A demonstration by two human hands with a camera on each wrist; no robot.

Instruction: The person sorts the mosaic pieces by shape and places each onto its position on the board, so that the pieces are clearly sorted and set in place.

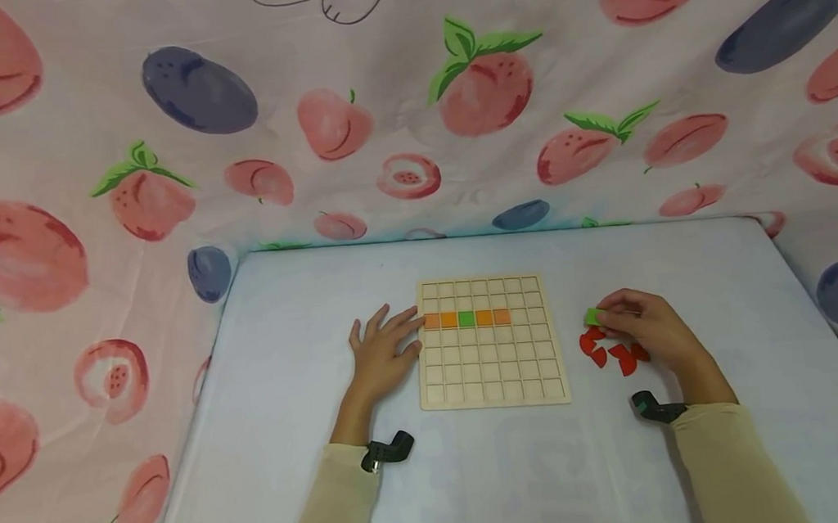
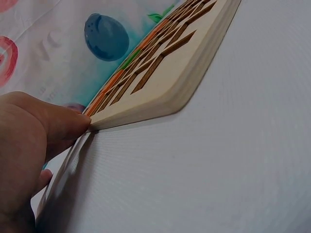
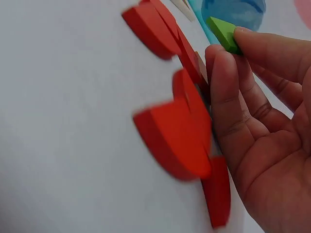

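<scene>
A wooden grid board (image 1: 492,371) lies on the table, with a row of orange and green square tiles (image 1: 466,318) set in its third row. At the board's left edge rests my left hand (image 1: 385,358), fingers spread, its thumb (image 2: 73,124) touching the wooden side in the left wrist view. Right of the board, my right hand (image 1: 653,329) pinches a green tile (image 3: 224,34) between thumb and fingertips. Several red quarter-round pieces (image 3: 175,138) lie on the table just below that hand; part of the cluster is hidden behind it.
A white cloth covers the table (image 1: 506,484). Fruit-print fabric (image 1: 393,116) hangs behind it and along the left and right sides. Dark wrist cameras sit on both forearms, above beige sleeves (image 1: 337,498).
</scene>
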